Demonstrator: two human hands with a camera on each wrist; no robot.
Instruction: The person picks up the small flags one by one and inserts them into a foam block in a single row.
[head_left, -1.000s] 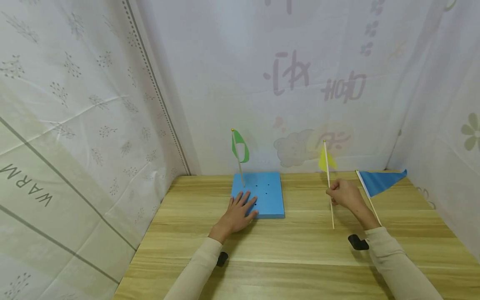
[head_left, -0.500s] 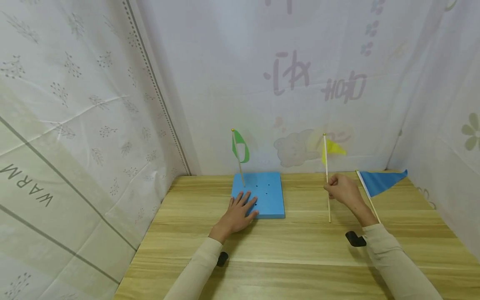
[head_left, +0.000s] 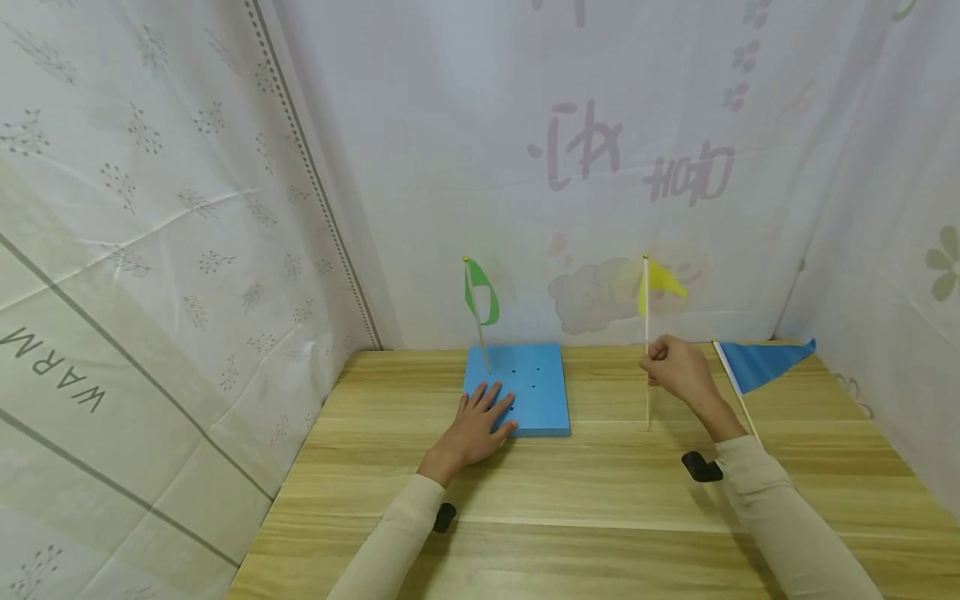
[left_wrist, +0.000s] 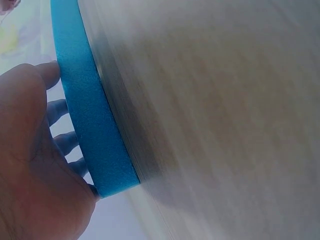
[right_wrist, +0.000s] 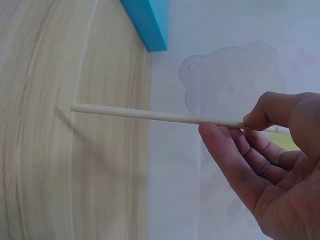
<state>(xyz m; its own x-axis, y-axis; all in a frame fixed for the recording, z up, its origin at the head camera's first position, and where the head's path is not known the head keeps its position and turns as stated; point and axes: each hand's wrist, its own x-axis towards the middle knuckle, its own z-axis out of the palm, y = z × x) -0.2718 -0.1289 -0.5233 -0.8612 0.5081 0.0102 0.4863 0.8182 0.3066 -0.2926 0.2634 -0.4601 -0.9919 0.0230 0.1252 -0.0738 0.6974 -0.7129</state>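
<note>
the left hand rests with spread fingers on the blue block's near left part; the green flag stands at its far left. rightward, the right hand's thumb and fingers pinch the yellow flag, cloth above the grip, bare stick end below. the blue flag is farther right.

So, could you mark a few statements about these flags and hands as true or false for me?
1. The green flag stands in the blue board. True.
2. Both hands hold flags. False: the left hand rests on the blue board, fingers spread.
3. The right hand pinches the yellow flag by its stick. True.
4. Every flag is standing upright. False: the blue flag lies on the wooden table.
5. The yellow flag touches the blue board. False: it is held apart from it.
</note>
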